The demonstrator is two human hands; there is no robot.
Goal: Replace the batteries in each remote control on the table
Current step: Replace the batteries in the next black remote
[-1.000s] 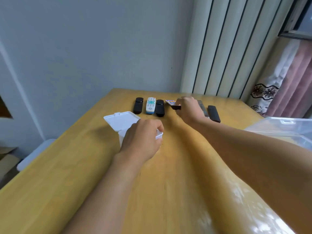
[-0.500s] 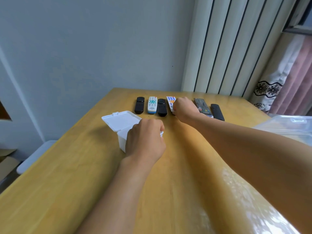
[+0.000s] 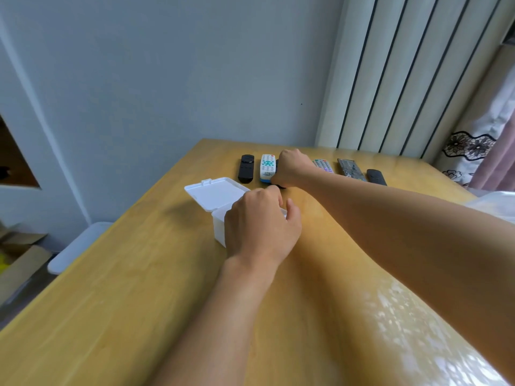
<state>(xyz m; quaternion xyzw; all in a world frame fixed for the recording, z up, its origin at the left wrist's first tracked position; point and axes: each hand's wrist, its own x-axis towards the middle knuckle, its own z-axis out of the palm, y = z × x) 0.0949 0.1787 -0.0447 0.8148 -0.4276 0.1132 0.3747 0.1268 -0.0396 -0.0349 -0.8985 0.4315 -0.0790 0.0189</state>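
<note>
Several remotes lie in a row at the far end of the wooden table (image 3: 145, 288): a black one (image 3: 245, 171), a white one with teal buttons (image 3: 267, 168), a white one with coloured buttons (image 3: 322, 165), a grey one (image 3: 350, 169) and another black one (image 3: 376, 176). My right hand (image 3: 292, 168) covers and grips a third black remote (image 3: 279, 186), of which only the near tip shows. My left hand (image 3: 259, 221) sits on the small white box (image 3: 220, 229), fingers curled over its rim and thumb apart. The box's lid (image 3: 216, 192) stands open to the left. What the box holds is hidden.
A clear plastic bin (image 3: 496, 201) shows at the right edge. Left of the table, on the floor, are a white plastic piece (image 3: 78, 246) and a cardboard box (image 3: 19, 257). The wall and a ribbed panel close off the far side.
My right hand has moved left from the coloured-button remote to the black remote beside the white one. My left hand's thumb has spread away from the fingers over the box.
</note>
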